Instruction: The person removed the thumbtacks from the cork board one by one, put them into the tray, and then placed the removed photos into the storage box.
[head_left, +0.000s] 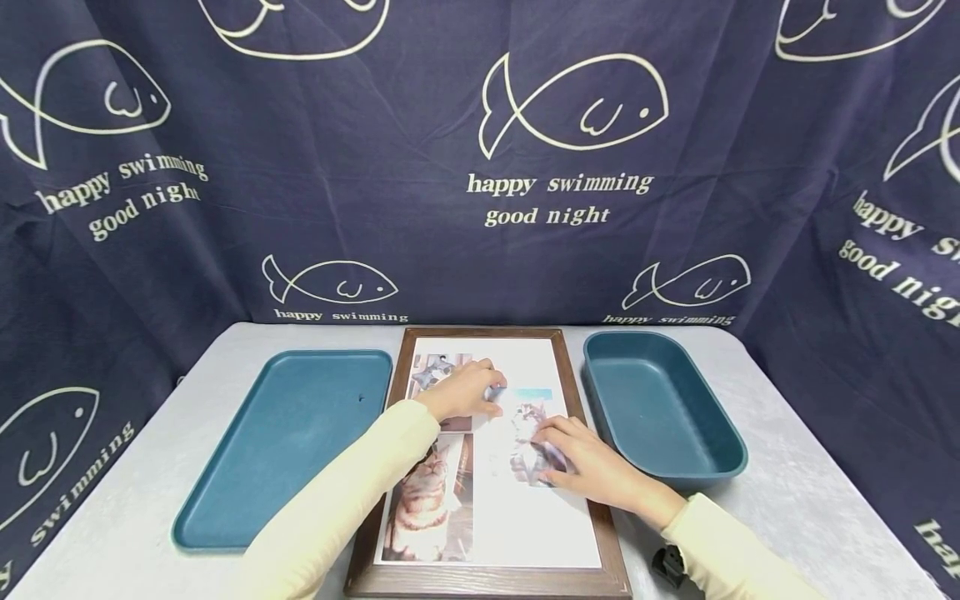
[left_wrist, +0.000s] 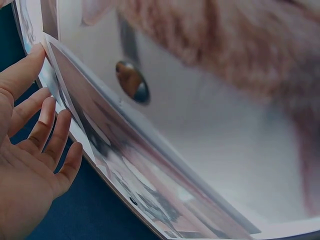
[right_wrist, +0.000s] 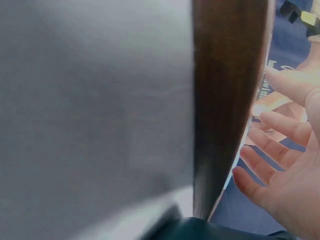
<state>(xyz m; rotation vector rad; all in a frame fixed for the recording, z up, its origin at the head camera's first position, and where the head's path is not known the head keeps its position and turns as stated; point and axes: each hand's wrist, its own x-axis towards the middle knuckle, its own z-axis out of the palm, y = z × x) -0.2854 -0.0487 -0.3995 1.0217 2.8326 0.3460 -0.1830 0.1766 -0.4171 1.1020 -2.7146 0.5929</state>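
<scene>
A brown wooden frame lies flat around a white sheet bearing cat photos. My left hand reaches over the grey cat photo at upper left, its fingertips low over the sheet's middle. In the left wrist view, the thumb is by a picture's edge and the fingers are spread. My right hand rests on the right edge of a kitten photo, fingers slightly bent, covering part of it. Below my left forearm lies an orange cat photo, partly hidden by the sleeve.
A flat teal tray lies left of the frame. On the right stands a deep teal bin, close beside the frame. A dark fish-print curtain hangs behind the grey table. A black device sits at my right wrist.
</scene>
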